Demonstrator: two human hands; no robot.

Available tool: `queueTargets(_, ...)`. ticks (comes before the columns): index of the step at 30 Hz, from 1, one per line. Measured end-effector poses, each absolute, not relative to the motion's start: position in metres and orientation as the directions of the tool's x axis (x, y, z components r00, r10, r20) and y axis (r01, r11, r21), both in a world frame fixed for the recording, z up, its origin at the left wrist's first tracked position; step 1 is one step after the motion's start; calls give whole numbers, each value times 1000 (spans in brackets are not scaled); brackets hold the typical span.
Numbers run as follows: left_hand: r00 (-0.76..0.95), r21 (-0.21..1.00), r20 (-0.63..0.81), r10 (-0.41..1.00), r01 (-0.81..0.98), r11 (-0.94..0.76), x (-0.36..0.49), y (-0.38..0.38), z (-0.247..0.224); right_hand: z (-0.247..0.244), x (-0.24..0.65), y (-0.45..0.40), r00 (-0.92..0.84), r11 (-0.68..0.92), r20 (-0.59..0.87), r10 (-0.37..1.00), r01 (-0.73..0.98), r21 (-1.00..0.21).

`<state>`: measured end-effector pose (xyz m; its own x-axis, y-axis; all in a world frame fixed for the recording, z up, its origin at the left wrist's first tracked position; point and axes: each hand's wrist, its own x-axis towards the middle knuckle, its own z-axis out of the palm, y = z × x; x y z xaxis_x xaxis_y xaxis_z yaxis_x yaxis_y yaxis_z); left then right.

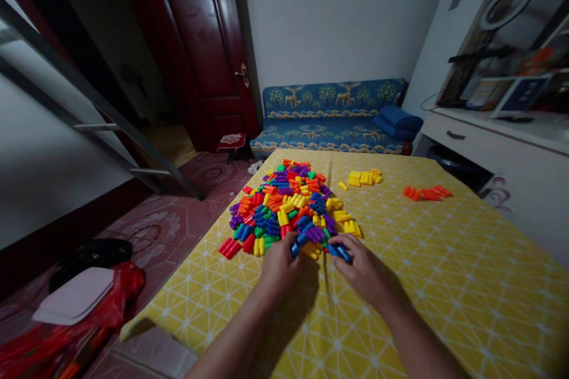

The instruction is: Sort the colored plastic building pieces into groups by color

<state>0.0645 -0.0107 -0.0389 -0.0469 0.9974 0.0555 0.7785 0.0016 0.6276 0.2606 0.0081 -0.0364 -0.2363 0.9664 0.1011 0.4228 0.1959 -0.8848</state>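
A large heap of mixed plastic pieces (284, 204) in red, orange, yellow, green, blue and purple lies on the yellow patterned tablecloth (400, 284). At the heap's near edge, my left hand (281, 263) is closed on a blue piece (299, 244). Just to the right, my right hand (359, 263) grips blue pieces (340, 252) between thumb and fingers. Beyond the hands, a small group of yellow pieces (365, 177) sits right of the heap, and a group of orange pieces (427, 192) lies farther right.
A blue patterned sofa (329, 124) stands past the table's far edge. White drawers (489, 142) are at the right. On the floor at the left are a red plastic bag (128, 284) and a pale lid (75, 296), near a metal ladder (98, 106).
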Motion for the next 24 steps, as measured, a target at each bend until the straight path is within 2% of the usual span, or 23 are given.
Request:
queueTargets(2, 7, 842, 93, 996, 534, -82, 69, -11, -40, -36, 255, 5, -215, -13, -53, 975, 180, -984)
queueTargets(3, 24, 905, 94, 995, 414, -96, 73, -11, -40, -37, 252, 3, -224, -91, -104, 969, 67, -994)
queueTargets(5, 46, 965, 74, 996, 247, -83, 84, -10, -37, -39, 249, 1, -237, -137, -120, 964, -59, -989)
queueTargets(10, 148, 997, -3, 989, 80, -9, 104, -3, -33, -49, 255, 10, -45, -57, -55, 997, -50, -997)
queueTargets(13, 262, 975, -114, 958, -155, 159, 101, 1, -42, -55, 268, 25, 90, -72, -97, 991, -249, -966)
queueTargets(16, 265, 894, -109, 958, -395, 211, 94, 9, -52, -57, 278, 33, 164, -53, -124, 979, -381, -923)
queueTargets(18, 155, 852, -77, 985, -503, 146, 95, 13, -57, -56, 276, 31, 117, -30, -72, 990, -331, -943)
queueTargets(20, 76, 824, -31, 997, -562, 69, 100, 12, -62, -55, 266, 24, -20, 28, 33, 999, -218, -976)
queueTargets(22, 75, 829, 48, 996, -560, 3, 108, 7, -65, -53, 252, 15, -143, 138, 146, 979, -70, -988)
queueTargets(24, 125, 879, 111, 986, -475, -39, 113, -3, -66, -52, 239, 7, -191, 230, 212, 958, 73, -971)
